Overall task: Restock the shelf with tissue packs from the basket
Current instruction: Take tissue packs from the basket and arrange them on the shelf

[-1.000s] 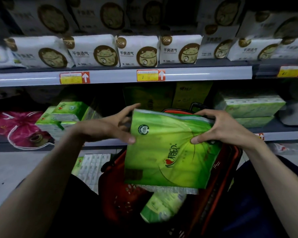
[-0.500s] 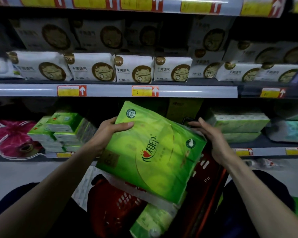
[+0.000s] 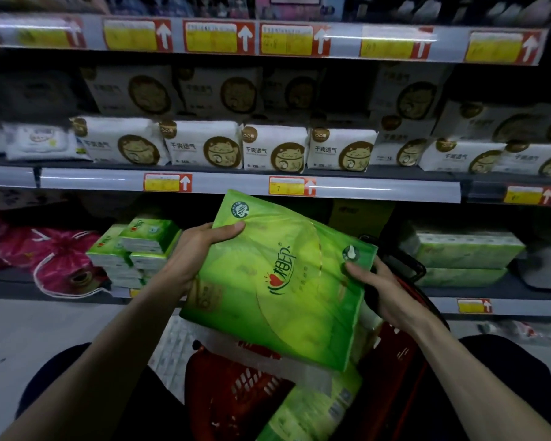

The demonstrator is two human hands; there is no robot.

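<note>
The left hand wraps the upper left edge of the green tissue pack, thumb laid over its face. The right hand grips the right end. The pack hangs tilted above the red basket, where another pack lies. I'd say it's mid-carry to the lower shelf. Next it needs levelling, then sliding between the small green packs and the long green packs.

Lower shelf, stacked green tissue packs
</note>
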